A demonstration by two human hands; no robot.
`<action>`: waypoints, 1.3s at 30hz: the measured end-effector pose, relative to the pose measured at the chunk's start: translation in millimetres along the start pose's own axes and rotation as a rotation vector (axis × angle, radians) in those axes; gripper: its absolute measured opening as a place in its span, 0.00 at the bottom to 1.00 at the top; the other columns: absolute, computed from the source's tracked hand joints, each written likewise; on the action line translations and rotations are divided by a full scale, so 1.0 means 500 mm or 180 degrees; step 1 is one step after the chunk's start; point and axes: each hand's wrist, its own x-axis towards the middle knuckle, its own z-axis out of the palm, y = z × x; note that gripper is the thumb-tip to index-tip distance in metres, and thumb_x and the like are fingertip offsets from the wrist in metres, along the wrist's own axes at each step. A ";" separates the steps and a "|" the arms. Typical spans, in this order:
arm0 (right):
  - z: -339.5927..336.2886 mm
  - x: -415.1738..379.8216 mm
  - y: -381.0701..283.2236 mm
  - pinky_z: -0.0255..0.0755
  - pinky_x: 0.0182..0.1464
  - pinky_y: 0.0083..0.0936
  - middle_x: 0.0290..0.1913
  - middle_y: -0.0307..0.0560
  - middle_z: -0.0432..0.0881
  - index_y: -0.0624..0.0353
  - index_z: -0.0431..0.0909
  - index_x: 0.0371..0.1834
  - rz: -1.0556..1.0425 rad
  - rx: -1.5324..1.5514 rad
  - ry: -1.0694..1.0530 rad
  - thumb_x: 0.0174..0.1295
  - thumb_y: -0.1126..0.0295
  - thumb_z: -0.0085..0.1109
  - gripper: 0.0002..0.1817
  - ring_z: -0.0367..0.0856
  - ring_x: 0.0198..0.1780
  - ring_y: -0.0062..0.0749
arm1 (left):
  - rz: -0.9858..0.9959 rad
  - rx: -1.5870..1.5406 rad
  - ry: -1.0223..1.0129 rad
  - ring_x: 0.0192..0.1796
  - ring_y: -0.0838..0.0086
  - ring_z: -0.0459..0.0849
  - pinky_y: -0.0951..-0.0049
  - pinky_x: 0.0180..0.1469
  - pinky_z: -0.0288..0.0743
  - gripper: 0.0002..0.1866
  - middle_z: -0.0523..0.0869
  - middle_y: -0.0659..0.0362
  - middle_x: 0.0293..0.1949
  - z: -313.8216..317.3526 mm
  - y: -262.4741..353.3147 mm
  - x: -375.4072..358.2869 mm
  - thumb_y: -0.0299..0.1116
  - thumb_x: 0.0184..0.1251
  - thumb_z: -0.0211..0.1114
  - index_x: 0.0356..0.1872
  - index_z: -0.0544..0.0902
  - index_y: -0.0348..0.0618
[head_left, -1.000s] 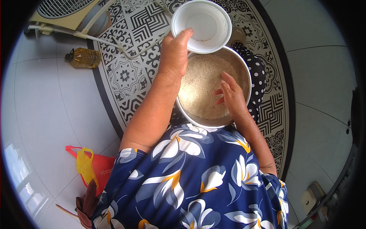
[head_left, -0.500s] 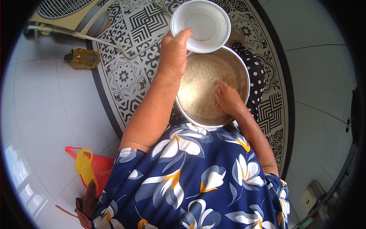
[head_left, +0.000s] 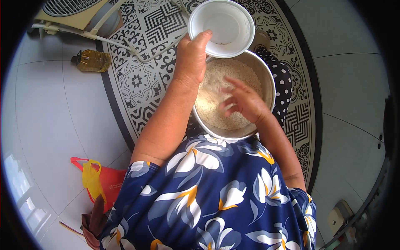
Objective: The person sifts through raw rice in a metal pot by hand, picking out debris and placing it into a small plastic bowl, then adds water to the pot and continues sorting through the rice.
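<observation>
My left hand (head_left: 192,56) grips the near left rim of a white plastic bowl (head_left: 223,29), thumb over the edge. A few small specks lie on the bowl's bottom. Below and partly under it stands a round metal pot (head_left: 268,83) that holds pale grains (head_left: 225,118) like rice. Over the grains is my right hand (head_left: 246,102), its fingers spread and slightly blurred, with nothing seen in them.
An oil bottle (head_left: 92,61) lies on the tiles at the left, near a beige metal-framed object (head_left: 71,12). Red (head_left: 111,183) and yellow (head_left: 92,181) bags lie lower left. A patterned mat (head_left: 137,79) is under the pot. A polka-dot cloth (head_left: 282,89) touches the pot's right.
My right hand has moved left over the grains, and its fingers have spread apart. My left hand still holds the white bowl in nearly the same place.
</observation>
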 end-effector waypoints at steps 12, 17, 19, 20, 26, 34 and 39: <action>-0.039 -0.013 0.021 0.77 0.35 0.22 0.47 0.48 0.77 0.66 0.67 0.58 -0.0565 -0.0627 0.1346 0.66 0.65 0.46 0.20 0.78 0.36 0.27 | 0.0021 0.0064 -0.0079 0.56 0.65 0.74 0.65 0.61 0.66 0.24 0.75 0.45 0.49 0.002 -0.004 0.005 0.31 0.60 0.56 0.55 0.67 0.27; -0.033 -0.008 0.032 0.77 0.32 0.23 0.41 0.49 0.79 0.65 0.70 0.55 -0.0349 -0.1415 0.1356 0.66 0.65 0.46 0.18 0.78 0.34 0.26 | 0.0026 0.0105 -0.0086 0.55 0.64 0.74 0.66 0.61 0.64 0.25 0.75 0.44 0.49 0.005 -0.010 0.008 0.32 0.60 0.55 0.55 0.67 0.26; -0.037 -0.002 0.033 0.77 0.32 0.21 0.47 0.50 0.78 0.66 0.69 0.56 -0.0083 -0.1863 0.1192 0.68 0.66 0.44 0.18 0.77 0.37 0.25 | 0.0042 0.0118 -0.0065 0.55 0.65 0.74 0.65 0.61 0.64 0.24 0.75 0.44 0.49 0.004 -0.010 0.006 0.32 0.60 0.55 0.55 0.67 0.26; -0.037 -0.001 0.034 0.77 0.32 0.21 0.47 0.50 0.78 0.66 0.69 0.56 -0.0075 -0.1859 0.1189 0.68 0.66 0.44 0.18 0.77 0.37 0.25 | 0.0034 0.0121 -0.0060 0.55 0.65 0.74 0.65 0.61 0.64 0.24 0.75 0.44 0.49 0.003 -0.009 0.007 0.32 0.60 0.55 0.55 0.67 0.26; -0.033 -0.006 0.027 0.77 0.26 0.21 0.42 0.49 0.80 0.64 0.72 0.52 0.0367 -0.2483 0.0865 0.67 0.66 0.42 0.17 0.79 0.29 0.26 | -0.0055 0.0016 -0.0049 0.53 0.67 0.77 0.66 0.60 0.69 0.21 0.76 0.46 0.47 0.002 -0.007 0.005 0.29 0.59 0.58 0.51 0.69 0.26; -0.018 -0.006 0.017 0.76 0.22 0.24 0.39 0.49 0.80 0.66 0.75 0.47 0.0572 -0.2769 0.0710 0.64 0.66 0.42 0.17 0.80 0.25 0.29 | 0.0051 0.0103 -0.0123 0.55 0.65 0.74 0.65 0.61 0.64 0.25 0.75 0.44 0.50 -0.003 -0.012 0.007 0.32 0.60 0.55 0.56 0.68 0.27; -0.009 -0.008 0.005 0.75 0.23 0.24 0.37 0.50 0.79 0.66 0.75 0.46 0.0791 -0.2575 0.0355 0.64 0.65 0.43 0.17 0.80 0.24 0.29 | 0.0023 0.0014 -0.0109 0.54 0.66 0.75 0.66 0.60 0.66 0.22 0.76 0.45 0.48 0.000 -0.007 0.003 0.31 0.59 0.57 0.53 0.69 0.26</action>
